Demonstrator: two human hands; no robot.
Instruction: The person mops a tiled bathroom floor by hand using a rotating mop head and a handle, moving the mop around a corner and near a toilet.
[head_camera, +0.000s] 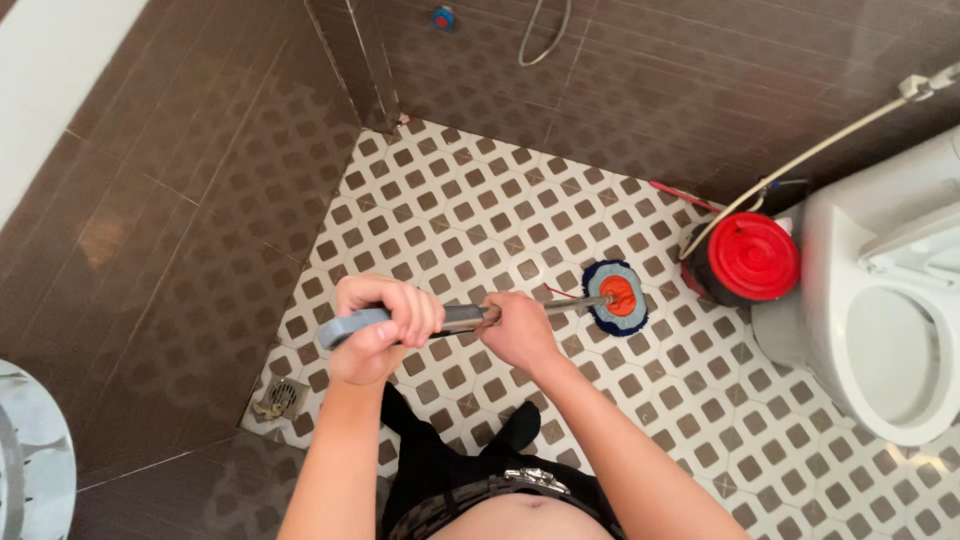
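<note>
I look straight down at a bathroom floor with a brown-and-white tile pattern. My left hand (383, 325) grips the grey-blue end of a mop handle (455, 319). My right hand (517, 331) holds the metal shaft a little further down. The mop head (616, 296) is round, with a blue-grey fringe and an orange centre. It rests on the floor tiles beyond my hands.
A dark bin with a red lid (750, 258) stands next to a white toilet (880, 310) on the right. A floor drain (283, 396) sits in the near-left corner. Brown tiled walls (180, 230) enclose the floor, and a spray hose (800, 160) runs along the far wall.
</note>
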